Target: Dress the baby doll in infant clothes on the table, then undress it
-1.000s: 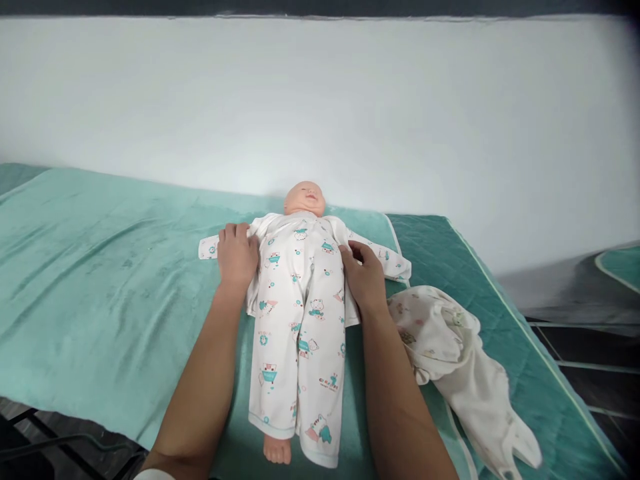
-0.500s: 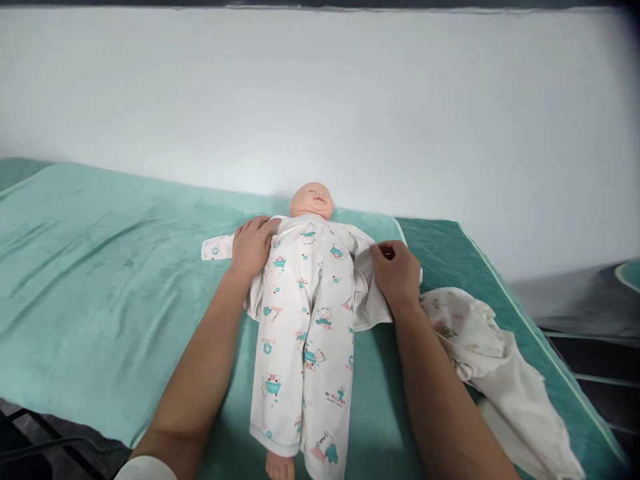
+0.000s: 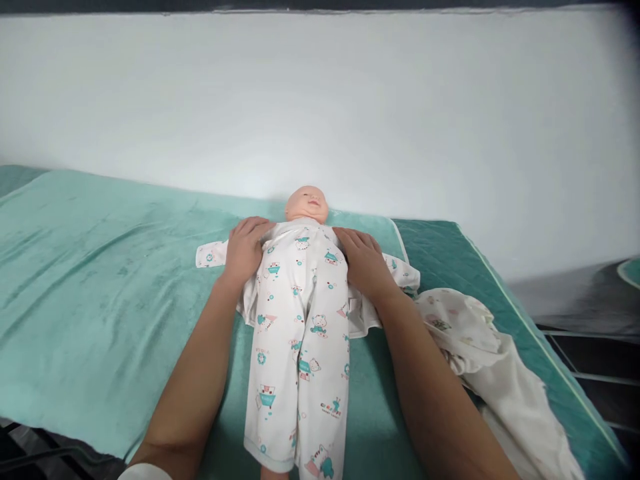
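A baby doll (image 3: 306,203) lies on its back with its head toward the wall. White patterned baby trousers (image 3: 300,320) cover it from just below the neck down to the ankles. Beneath them spreads a white long-sleeved baby shirt (image 3: 367,317), one sleeve out to each side. My left hand (image 3: 246,248) rests at the doll's shoulder on the left, fingers stretched over the cloth. On the opposite shoulder lies my right hand (image 3: 364,259), its fingers laid along the edge of the trousers. Both thumbs are hidden.
A light green cover (image 3: 100,287) lies over a darker green quilted pad (image 3: 433,250). Rumpled white baby clothes (image 3: 490,360) lie by my right forearm. Behind the doll's head rises a white wall (image 3: 310,93). A dark metal frame (image 3: 590,353) shows at lower right.
My right hand has let go of the shirt's side and moved left onto the doll's shoulder, its fingers now stretched out. The right sleeve shows more. My left hand stays at its shoulder.
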Demonstrator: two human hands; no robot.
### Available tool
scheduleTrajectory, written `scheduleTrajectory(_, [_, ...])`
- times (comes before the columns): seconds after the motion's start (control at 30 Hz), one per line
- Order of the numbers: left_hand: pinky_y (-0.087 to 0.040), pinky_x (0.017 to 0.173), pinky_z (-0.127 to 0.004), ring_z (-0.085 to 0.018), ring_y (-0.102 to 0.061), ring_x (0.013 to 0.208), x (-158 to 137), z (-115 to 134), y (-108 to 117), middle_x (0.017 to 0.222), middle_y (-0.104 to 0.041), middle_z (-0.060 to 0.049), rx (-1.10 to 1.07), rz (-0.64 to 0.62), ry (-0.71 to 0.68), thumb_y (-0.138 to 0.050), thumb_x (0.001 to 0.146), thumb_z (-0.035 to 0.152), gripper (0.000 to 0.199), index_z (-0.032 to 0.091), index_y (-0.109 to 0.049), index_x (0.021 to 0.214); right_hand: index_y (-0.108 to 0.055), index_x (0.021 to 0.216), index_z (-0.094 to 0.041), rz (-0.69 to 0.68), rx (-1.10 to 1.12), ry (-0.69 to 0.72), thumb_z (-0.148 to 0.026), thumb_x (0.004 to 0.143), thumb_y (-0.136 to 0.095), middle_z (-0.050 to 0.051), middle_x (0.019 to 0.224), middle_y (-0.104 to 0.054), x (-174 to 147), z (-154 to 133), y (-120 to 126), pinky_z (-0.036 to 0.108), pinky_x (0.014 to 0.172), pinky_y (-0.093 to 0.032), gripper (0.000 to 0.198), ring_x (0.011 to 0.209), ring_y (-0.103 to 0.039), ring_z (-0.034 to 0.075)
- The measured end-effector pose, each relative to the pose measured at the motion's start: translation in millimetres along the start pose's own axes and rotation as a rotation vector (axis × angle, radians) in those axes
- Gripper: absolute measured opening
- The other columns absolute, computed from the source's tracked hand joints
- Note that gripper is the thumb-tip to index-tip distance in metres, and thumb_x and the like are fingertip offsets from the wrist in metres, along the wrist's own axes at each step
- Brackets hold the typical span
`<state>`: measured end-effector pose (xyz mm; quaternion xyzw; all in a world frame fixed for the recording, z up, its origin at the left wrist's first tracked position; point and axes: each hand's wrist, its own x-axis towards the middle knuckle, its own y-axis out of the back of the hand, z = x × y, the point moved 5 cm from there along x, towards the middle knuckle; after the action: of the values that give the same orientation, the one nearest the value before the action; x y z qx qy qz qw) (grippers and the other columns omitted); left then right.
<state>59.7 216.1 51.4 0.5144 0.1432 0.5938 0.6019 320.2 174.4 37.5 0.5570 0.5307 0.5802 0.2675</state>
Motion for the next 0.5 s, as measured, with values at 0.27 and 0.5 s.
scheduleTrajectory(0.27, [-0.031, 0.116, -0.043, -0.026, -0.048, 0.138, -5.3, 1.6, -4.6, 0.149, -0.058, -0.002, 0.135, -0.156, -0.029, -0.045, 0.081, 0.008, 0.071, 0.029, -0.051, 0.148, -0.061, 0.124, -0.021, -0.097, -0.098, -0.072, -0.022, 0.089, -0.051, 0.011, 0.121, -0.07, 17.1, 26.3, -10.1, 0.046, 0.101, -0.041, 0.037, 0.112, -0.06, 0.033])
scheduleTrajectory(0.5, [-0.035, 0.108, -0.049, -0.033, -0.053, 0.129, -7.1, -25.5, -5.1, 0.14, -0.065, -0.005, 0.242, -0.184, 0.155, -0.052, 0.084, 0.017, 0.062, 0.034, -0.054, 0.143, -0.064, 0.122, -0.027, -0.145, 0.078, -0.193, -0.035, 0.081, -0.064, 0.006, 0.123, -0.071, 9.9, 57.2, -16.0, 0.042, 0.087, -0.048, 0.042, 0.111, -0.063, 0.032])
